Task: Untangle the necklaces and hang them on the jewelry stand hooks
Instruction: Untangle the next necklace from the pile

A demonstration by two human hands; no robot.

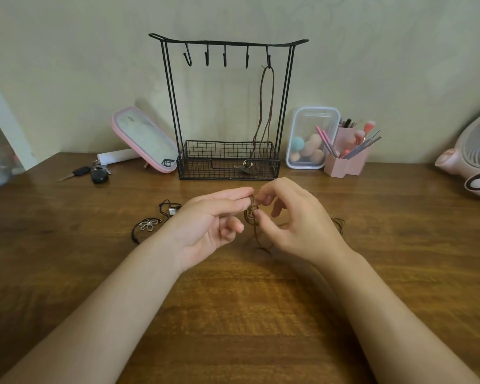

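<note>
Head view shows one brown necklace (pixel 266 106) hanging on the far right hook (pixel 268 59) of the stand (pixel 205 169). Left grip (pixel 208 225) and right grip (pixel 297 223) both pinch a knotted brown cord (pixel 251 213) above the desk (pixel 233 314). Black necklaces (pixel 149 225) lie beside the left grip, not hung yet.

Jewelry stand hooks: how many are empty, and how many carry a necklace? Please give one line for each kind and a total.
Empty hooks: 4
Hook carrying the brown necklace: 1
Total: 5
</note>
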